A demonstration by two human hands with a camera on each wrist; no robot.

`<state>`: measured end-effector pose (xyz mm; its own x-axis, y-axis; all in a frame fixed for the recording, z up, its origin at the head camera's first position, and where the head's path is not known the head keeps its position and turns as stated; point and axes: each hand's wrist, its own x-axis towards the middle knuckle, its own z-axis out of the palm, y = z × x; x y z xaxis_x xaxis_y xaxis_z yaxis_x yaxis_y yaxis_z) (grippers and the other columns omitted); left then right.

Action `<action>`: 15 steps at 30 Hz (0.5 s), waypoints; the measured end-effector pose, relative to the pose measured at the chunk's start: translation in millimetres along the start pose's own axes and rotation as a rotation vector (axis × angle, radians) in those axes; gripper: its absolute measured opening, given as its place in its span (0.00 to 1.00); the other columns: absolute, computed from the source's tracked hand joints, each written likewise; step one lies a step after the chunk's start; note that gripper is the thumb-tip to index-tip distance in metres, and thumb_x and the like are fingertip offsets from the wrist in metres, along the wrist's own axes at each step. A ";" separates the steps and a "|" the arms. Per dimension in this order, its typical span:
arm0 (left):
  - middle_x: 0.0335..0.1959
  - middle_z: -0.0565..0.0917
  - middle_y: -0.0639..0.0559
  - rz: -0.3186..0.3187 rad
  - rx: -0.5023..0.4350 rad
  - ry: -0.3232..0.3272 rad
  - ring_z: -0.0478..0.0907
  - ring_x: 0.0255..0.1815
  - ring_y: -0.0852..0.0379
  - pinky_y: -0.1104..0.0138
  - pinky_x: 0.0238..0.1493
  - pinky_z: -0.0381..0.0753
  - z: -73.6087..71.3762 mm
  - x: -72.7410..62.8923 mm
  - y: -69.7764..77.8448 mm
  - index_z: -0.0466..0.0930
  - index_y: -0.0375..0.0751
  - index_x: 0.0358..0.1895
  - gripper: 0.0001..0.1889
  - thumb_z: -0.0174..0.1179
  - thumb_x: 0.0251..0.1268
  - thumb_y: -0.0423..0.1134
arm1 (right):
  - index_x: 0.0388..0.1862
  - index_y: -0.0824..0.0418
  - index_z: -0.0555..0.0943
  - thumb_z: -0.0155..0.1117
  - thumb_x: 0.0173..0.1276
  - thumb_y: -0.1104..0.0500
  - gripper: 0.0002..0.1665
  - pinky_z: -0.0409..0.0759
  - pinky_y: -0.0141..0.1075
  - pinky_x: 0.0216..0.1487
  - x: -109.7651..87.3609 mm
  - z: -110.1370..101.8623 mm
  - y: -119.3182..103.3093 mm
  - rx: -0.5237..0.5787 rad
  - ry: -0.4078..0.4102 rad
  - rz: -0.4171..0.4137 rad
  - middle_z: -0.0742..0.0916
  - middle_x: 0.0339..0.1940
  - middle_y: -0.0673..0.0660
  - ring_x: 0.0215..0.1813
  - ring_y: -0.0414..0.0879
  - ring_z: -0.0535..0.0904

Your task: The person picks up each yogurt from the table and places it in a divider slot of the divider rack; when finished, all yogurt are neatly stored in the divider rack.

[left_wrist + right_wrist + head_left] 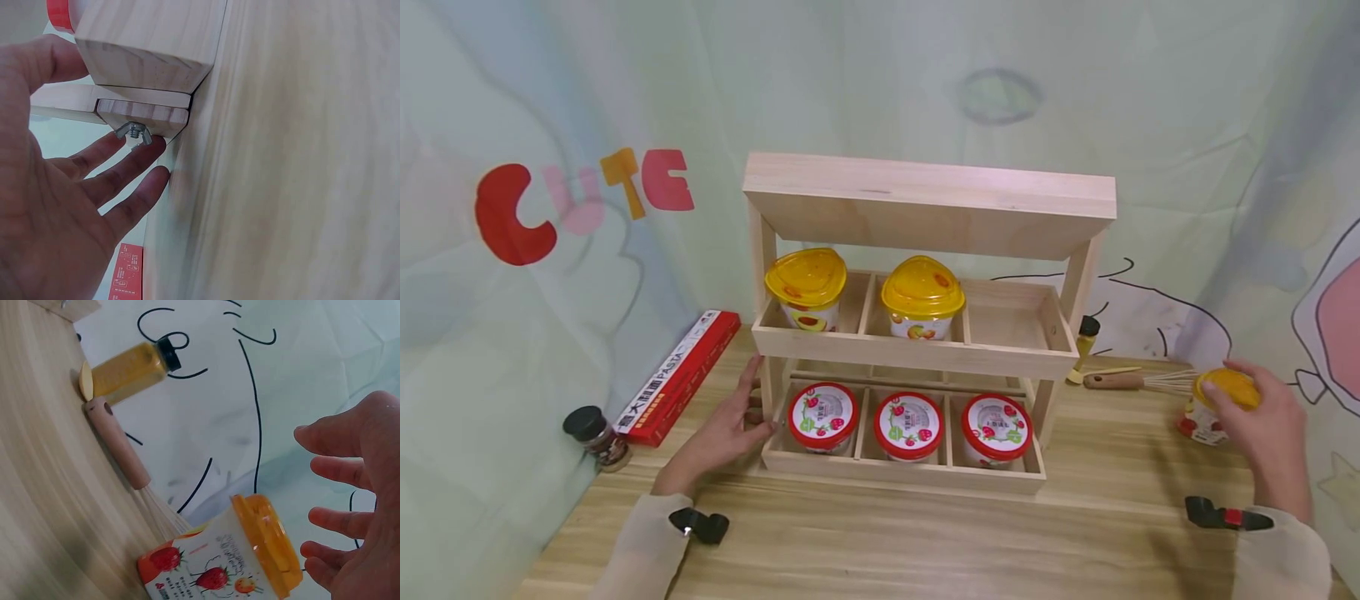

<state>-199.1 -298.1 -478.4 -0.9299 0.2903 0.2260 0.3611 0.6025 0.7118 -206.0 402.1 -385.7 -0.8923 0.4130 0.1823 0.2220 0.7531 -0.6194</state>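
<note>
At the left end of a two-tier wooden rack (917, 360), my left hand (722, 437) has its thumb and loosely straight fingers about the lower corner. In the left wrist view those fingers (134, 159) lie beside a metal wing nut (134, 130); exact contact is unclear. Over on the right, my right hand (1273, 425) is spread at a yellow-lidded cup (1201, 423) with strawberries on its label. A gap shows between the fingers (340, 522) and its lid (265, 540) in the right wrist view. Two yellow-lidded cups (807, 287) occupy the upper tier's left and middle compartments.
Three red-lidded cups (908, 426) sit in the lower compartments. A whisk (1123, 381) and a yellow bottle (1086, 340) lie between rack and right hand. Left of the rack are a red pasta box (681, 375) and a dark-capped jar (597, 437). Curtains surround the table.
</note>
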 end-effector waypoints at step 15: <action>0.75 0.65 0.18 0.003 0.000 -0.004 0.82 0.62 0.22 0.40 0.55 0.91 -1.0 0.3 2.8 0.24 0.56 0.88 0.62 0.67 0.67 0.30 | 0.82 0.70 0.65 0.54 0.82 0.54 0.36 0.52 0.69 0.88 5.6 12.5 16.0 -0.024 0.095 0.003 0.66 0.83 0.78 0.81 0.75 0.58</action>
<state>-198.4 -297.0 -475.7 -0.9285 0.2948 0.2258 0.3639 0.6019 0.7109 -212.3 410.0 -404.2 -0.8504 0.4612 0.2532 0.2348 0.7634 -0.6018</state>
